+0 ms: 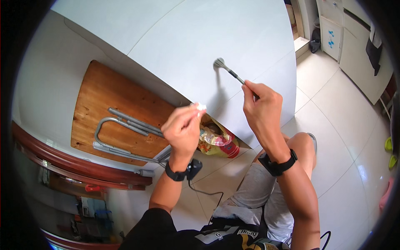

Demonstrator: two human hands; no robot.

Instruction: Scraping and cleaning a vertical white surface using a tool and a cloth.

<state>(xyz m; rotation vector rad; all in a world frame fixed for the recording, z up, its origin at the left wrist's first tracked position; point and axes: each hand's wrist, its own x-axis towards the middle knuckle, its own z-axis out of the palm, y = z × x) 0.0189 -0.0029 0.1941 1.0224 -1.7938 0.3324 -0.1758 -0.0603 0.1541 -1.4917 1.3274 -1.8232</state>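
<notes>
My right hand [262,106] grips the thin handle of a brush-like tool [232,73] with a flared, fan-shaped head. That head is at the white wall-like panel [187,47]; whether it touches the surface I cannot tell. My left hand [182,128] pinches a small crumpled white piece [200,107], perhaps tissue, between thumb and fingers, in front of the panel's lower edge. Both wrists wear black straps with a device on them.
A folded wooden table [125,93] with grey metal legs leans at the left. Beneath the panel's edge sits a red and yellow bag [220,150] with plastic inside. A black cable [206,193] hangs from the left wrist device. White cabinets [359,56] stand at the right.
</notes>
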